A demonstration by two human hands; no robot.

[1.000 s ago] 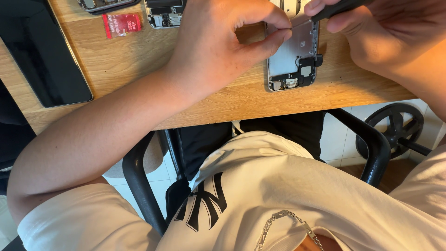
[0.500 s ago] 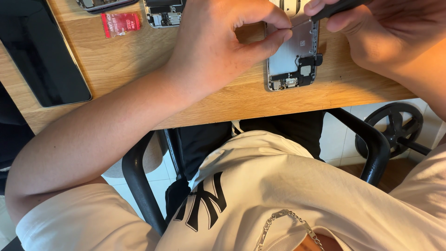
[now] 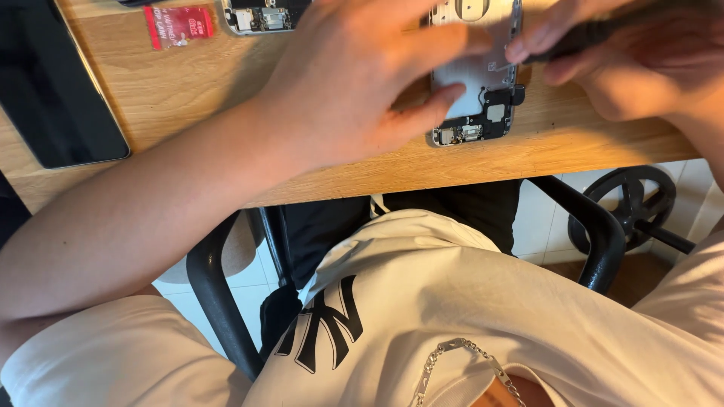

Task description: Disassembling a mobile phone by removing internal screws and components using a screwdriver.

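Note:
An opened phone body [image 3: 479, 98], silver with dark parts at its near end, lies on the wooden desk [image 3: 226, 105]. My left hand [image 3: 354, 83] rests on its left side, fingers spread over the frame and steadying it. My right hand [image 3: 641, 53] grips a dark thin tool [image 3: 581, 38] whose tip touches the phone's right edge. Part of the phone is hidden under both hands.
A black tablet [image 3: 53, 90] lies at the desk's left. A small red packet [image 3: 179, 24] and a second opened phone [image 3: 264, 15] sit at the far edge. Below the desk are black chair arms [image 3: 219, 301], a chair wheel [image 3: 633, 207] and a tiled floor.
My left fingers have spread out over the phone and look blurred from motion. The tool tip stays at the phone's right edge.

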